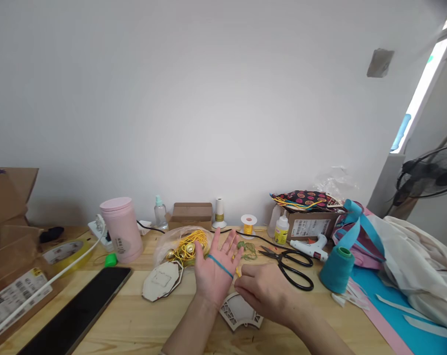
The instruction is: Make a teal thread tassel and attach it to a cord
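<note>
From where I stand, the person's left hand (213, 282) is raised palm up over the pale wooden table (134, 323), its fingers apart and slightly curled. A narrow teal band of thread (220, 266) crosses that palm below the fingers. Just to its right, the person's right hand (267, 292) has thumb and forefinger pinched together, seemingly clamped on a short piece of bright yellow cord (238, 272); I cannot tell whether those fingers also hold any teal strand.

The step in hand looks to me like bringing the yellow cord up to the teal band around the palm. As I judge it, the next move calls for a steady left palm, so the band stays gathered, and a fine pinch on the right to guide the cord.

A pale grey fan-shaped panel with openwork edges (241, 310) lies on the near side, partly beneath the right hand. Farther right lie black-handled metal scissors (297, 270), with a teal cone of thread (336, 272) beyond them. Left of the hands rests a whitish octagonal board (159, 281).
</note>
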The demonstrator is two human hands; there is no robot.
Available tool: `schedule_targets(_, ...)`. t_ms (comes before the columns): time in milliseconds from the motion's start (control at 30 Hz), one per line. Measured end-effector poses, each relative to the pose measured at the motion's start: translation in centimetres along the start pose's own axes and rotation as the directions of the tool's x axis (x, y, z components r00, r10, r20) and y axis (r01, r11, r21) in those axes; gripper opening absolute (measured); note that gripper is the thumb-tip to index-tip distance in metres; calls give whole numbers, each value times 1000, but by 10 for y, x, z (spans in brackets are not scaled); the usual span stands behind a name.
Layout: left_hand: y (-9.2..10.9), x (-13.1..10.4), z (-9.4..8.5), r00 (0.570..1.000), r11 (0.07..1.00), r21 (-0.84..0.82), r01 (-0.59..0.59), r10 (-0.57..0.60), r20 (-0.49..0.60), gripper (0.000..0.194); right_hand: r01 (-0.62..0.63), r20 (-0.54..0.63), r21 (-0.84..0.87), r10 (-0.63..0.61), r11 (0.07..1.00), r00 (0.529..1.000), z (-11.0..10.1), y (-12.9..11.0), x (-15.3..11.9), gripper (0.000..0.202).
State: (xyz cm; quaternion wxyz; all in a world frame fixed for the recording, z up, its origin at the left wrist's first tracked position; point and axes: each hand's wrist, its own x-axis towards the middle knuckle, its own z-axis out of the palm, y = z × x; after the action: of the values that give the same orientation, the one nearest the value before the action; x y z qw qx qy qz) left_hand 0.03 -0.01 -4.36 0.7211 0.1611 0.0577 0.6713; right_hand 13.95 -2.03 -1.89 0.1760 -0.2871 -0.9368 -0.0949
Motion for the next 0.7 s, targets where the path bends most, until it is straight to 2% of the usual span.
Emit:
schedule_targets(100, -4, -1, 0, 997, 996, 54, 74, -74, -3, 62, 15, -61, -5, -15, 1000, 998, 0, 6, -2, 22)
schedule_targets(200, -13, -6, 4, 967, 964, 83, 254, -256, 8, 62, 0, -119, 10, 2, 1000, 993, 3, 14, -6, 19)
schedule_targets(333, -28, -15, 9, 849, 847, 122, 518, -526, 47, 62, -49, -151, 65, 59, 997, 987, 2, 25, -8, 19)
schedule_targets(433, -35, -20, 13, 758, 754, 186, 630, -649, 63, 71, -74, -160, 130, 94, 989, 983, -2, 30, -8, 20)
schedule_targets(533, -37, -23, 16, 691, 684, 248, 686, -719, 73, 81, -93, -161, 193, 125, 977, 979, -5, 32, -7, 17)
schedule_targets(700, -39, -24, 17, 631, 605, 338, 721, -775, 40, 92, -108, -139, 307, 157, 946, 978, -4, 34, -7, 13)
